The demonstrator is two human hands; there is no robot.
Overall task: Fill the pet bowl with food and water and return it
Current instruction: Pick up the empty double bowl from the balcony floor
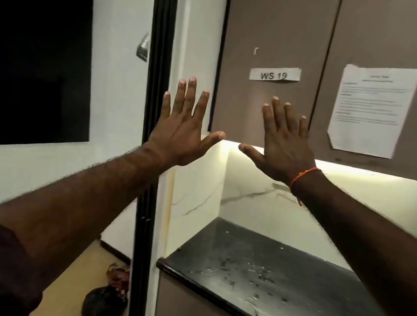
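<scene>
Stood at lower right: black polished stone countertop [292,277], speckled with water droplets [254,270] near its middle.

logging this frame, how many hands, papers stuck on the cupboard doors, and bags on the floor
hands: 2, left hand and right hand, both open, holding nothing
papers on the cupboard doors: 2, WS 19 label and printed sheet
bags on the floor: 2, black bag and red bag
total: 6

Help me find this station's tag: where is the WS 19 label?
In the head view, the WS 19 label is stuck on the left cabinet door, just above the raised right hand.
</scene>
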